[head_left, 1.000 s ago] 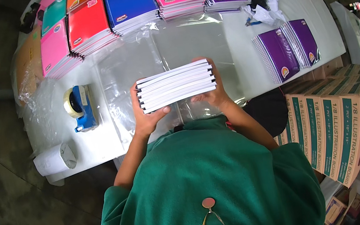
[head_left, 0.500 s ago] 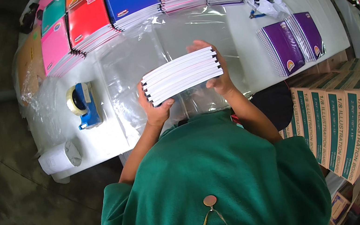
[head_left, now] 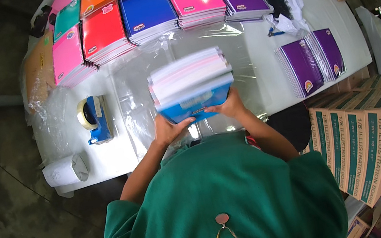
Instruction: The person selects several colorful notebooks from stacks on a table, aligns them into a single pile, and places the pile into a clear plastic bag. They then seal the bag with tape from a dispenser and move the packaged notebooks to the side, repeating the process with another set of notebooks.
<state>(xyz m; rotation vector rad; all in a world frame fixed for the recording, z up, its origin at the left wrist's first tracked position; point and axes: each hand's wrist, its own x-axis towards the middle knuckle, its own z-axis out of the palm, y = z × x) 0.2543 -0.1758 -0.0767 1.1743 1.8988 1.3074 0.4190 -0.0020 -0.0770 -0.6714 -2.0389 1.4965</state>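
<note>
A stack of spiral notebooks is held up over the table in front of me, its white and pinkish page edges facing up and a blue cover toward me. My left hand grips the lower left corner, thumb across the blue cover. At the lower right, my right hand clasps the stack the same way. The fingers behind the notebooks are hidden, and the stack is a little blurred. Beneath it lies clear plastic sheeting on the white table.
Stacked notebooks in several colours, with blue ones among them, line the far side. Left are a blue tape dispenser and a white paper roll. Wrapped purple notebooks lie right, near crumpled white paper and cardboard boxes.
The notebook stack has tilted, so its blue cover now shows toward me. Both hands have shifted to its lower corners, with thumbs on the cover. The view has shifted slightly.
</note>
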